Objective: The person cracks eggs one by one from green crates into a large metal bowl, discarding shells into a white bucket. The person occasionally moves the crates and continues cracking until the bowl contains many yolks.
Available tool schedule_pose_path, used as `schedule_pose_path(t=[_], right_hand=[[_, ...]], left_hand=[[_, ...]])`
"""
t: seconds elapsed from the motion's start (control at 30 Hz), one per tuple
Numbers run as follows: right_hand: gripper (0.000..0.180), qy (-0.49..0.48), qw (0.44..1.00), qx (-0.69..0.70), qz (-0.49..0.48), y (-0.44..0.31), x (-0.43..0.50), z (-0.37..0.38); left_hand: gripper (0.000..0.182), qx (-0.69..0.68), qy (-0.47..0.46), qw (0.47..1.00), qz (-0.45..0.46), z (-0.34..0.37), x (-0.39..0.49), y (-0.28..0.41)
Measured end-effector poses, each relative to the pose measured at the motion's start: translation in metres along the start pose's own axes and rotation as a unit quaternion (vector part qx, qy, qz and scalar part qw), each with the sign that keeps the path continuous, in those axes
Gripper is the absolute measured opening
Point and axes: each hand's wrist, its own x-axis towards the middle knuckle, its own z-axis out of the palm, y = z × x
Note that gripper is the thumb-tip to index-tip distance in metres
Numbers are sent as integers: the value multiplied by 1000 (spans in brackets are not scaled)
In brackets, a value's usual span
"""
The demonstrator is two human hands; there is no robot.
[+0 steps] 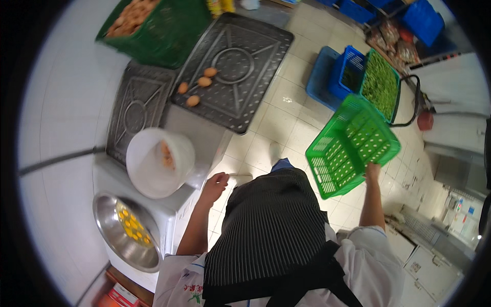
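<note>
With my right hand I grip the rim of a green perforated plastic crate, held tilted above the floor; no contents show in it. My left hand hangs with fingers loosely curled and nothing in it, beside the metal counter. Nearest to it on the counter stands a white plastic bucket with brown eggshells inside. A steel bowl holds raw eggs with several whole yolks. Several brown eggs lie on a black plastic tray.
A dark green crate full of brown eggs stands behind the trays. On the floor to the right are a blue basket and a crate of cut greens. White cabinets stand at lower right.
</note>
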Motion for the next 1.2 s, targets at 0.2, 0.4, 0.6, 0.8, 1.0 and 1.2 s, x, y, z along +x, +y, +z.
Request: schedule_pose_path(t=[0.2, 0.4, 0.6, 0.8, 1.0, 1.2], right_hand=[[70, -64, 935, -302, 173, 145, 106, 69], [44, -237, 740, -628, -55, 278, 114, 86], [36, -37, 958, 0, 283, 201, 75, 91], [42, -281, 956, -71, 44, 39, 89, 166], [90, -459, 876, 146, 22, -237, 1, 295], [70, -436, 876, 199, -45, -394, -60, 365]], left_hand=[[73, -126, 103, 986, -40, 16, 79, 87], [57, -160, 188, 969, -27, 20, 146, 142], [62, -106, 233, 965, -51, 28, 165, 160], [57, -87, 226, 970, 6, 11, 170, 150], [61, -75, 216, 973, 40, 17, 189, 159], [60, -37, 226, 972, 51, 19, 208, 209]])
